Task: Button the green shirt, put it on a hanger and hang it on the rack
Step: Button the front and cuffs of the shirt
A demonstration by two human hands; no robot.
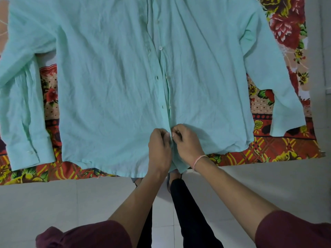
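Observation:
The pale green shirt (111, 83) lies flat on a bed, front side up, hem toward me, sleeves spread to both sides. Its front placket runs down the middle, with several white buttons (160, 47) and buttonholes apart along it. My left hand (159, 149) pinches the left edge of the placket near the hem. My right hand (186, 142) pinches the right edge just beside it, fingertips almost touching the left ones. The button between my fingers is hidden. No hanger or rack is in view.
A floral red and yellow bedsheet (279, 149) covers the bed under the shirt; its near edge runs across the view. Grey floor tiles (71, 203) lie below it. My legs in black trousers (188, 212) stand against the bed edge.

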